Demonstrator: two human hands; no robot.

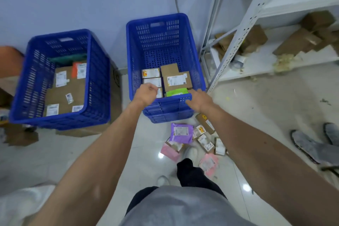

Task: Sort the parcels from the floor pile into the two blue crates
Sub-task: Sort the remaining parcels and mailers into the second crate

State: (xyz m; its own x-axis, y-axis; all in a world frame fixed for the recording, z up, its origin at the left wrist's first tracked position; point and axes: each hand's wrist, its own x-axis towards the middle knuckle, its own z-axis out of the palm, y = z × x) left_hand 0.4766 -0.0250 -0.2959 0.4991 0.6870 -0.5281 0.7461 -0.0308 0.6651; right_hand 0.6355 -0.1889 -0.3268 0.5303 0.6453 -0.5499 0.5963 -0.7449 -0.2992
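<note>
We hold both hands over the right blue crate (pixel 159 42), left hand (pixel 146 94) curled on nothing, right hand (pixel 199 100) with its grip apart by the green parcel (pixel 177 92), so we think the floor pile (pixel 192 137) comes next.

Left blue crate (pixel 60 42): white shipping labels on cardboard boxes, print too blurred to read | right blue crate (pixel 159 35): box labels likewise unreadable | small cardboard box (pixel 207 144) in floor pile: dark handwritten mark, last character looked like 4, rest unclear | purple mailer (pixel 180 132): label unreadable
</note>
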